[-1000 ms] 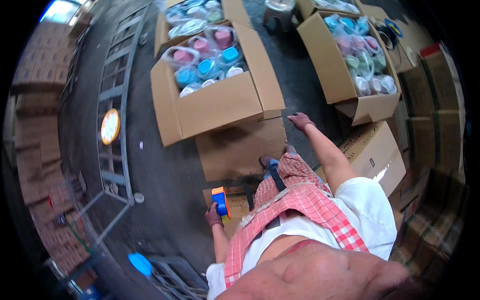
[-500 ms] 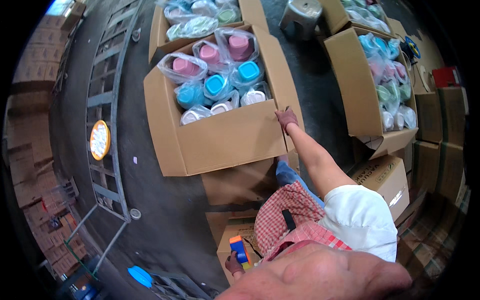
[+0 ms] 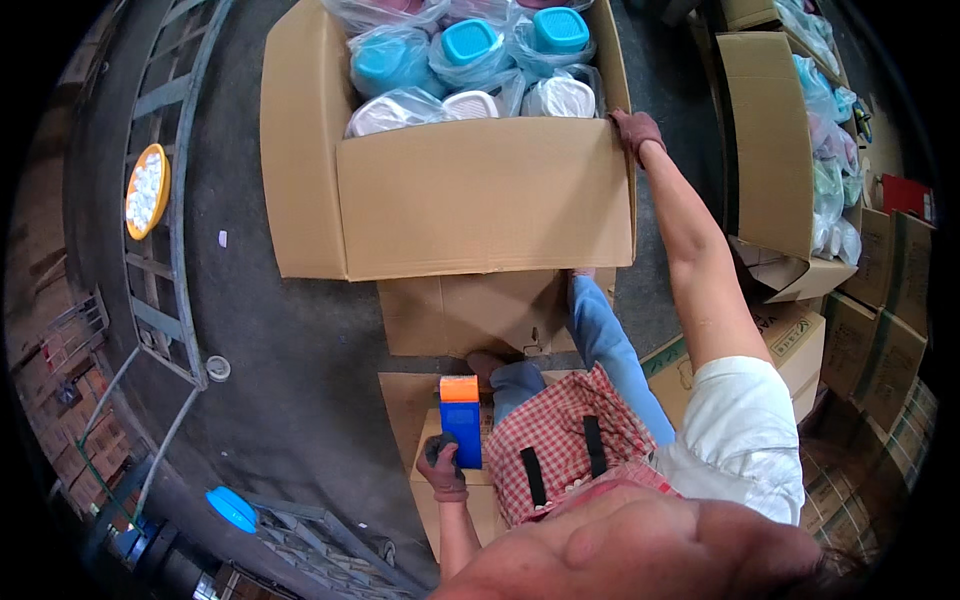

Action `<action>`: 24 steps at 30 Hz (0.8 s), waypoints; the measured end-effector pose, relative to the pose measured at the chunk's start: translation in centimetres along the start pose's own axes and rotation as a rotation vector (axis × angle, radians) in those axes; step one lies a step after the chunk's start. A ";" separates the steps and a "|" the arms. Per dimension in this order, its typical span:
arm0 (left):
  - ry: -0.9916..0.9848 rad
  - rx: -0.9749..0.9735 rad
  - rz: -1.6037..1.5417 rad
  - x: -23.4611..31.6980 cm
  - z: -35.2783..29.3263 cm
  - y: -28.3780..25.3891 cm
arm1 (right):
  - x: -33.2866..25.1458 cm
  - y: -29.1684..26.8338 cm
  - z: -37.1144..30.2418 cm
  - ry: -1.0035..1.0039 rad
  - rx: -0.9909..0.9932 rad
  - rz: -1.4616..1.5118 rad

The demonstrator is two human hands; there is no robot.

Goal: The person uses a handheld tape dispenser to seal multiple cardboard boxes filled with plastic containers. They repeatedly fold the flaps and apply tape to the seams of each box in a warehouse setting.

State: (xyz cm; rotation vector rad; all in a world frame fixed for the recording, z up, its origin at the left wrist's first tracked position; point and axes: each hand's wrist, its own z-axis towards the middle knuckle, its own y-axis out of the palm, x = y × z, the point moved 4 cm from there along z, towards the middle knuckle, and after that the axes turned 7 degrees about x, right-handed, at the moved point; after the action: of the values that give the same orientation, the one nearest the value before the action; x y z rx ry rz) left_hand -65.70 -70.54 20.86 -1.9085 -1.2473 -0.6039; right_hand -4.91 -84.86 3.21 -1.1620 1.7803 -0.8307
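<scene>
A large open cardboard box (image 3: 485, 200) stands in front of me, its near flap upright. Inside are lidded containers in clear plastic bags, with blue lids (image 3: 468, 42) and white lids (image 3: 560, 98). My right hand (image 3: 638, 133), in a dark red glove, is closed on the box's near right corner, at the flap's top edge. Lower down, my left hand (image 3: 442, 470), gloved too, is closed round the dark handle of what looks like a blue and orange tape dispenser (image 3: 460, 425). It is held above a closed carton (image 3: 483, 492) beside my apron.
Another open box (image 3: 770, 150) of bagged containers stands on the right, with closed cartons (image 3: 790, 345) below it. A metal ladder-like frame (image 3: 160, 98) lies at left, with a yellow basin (image 3: 147, 192) of white pieces on it. A blue basin (image 3: 232, 508) sits at lower left.
The view has shifted, so the big box appears higher. My left hand has come up and forward with the dispenser, which now points away from me. My right hand stays on the box corner.
</scene>
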 end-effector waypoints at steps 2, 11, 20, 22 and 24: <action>0.042 -0.071 -0.021 0.9 1.0 0.1 | 3.0 0.6 -1.2 -0.022 0.009 -0.032; 0.040 0.007 -0.324 3.3 7.1 4.9 | 11.7 13.4 -28.1 0.086 0.010 0.341; 0.092 0.104 -0.532 -2.5 12.9 9.9 | 20.4 8.7 -30.0 -0.290 -0.417 -0.141; 0.066 0.133 -0.451 -2.3 12.2 9.2 | 27.6 2.3 -22.6 -0.066 0.021 0.164; 0.086 0.137 -0.400 -0.6 11.7 10.4 | 32.7 -3.0 -16.4 0.451 0.322 0.713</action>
State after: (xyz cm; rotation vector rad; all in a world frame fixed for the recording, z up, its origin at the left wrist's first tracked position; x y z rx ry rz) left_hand -56.66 -63.93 9.91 -1.5132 -1.5851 -0.7738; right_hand -25.78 -115.05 3.58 -0.0886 2.1113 -0.9217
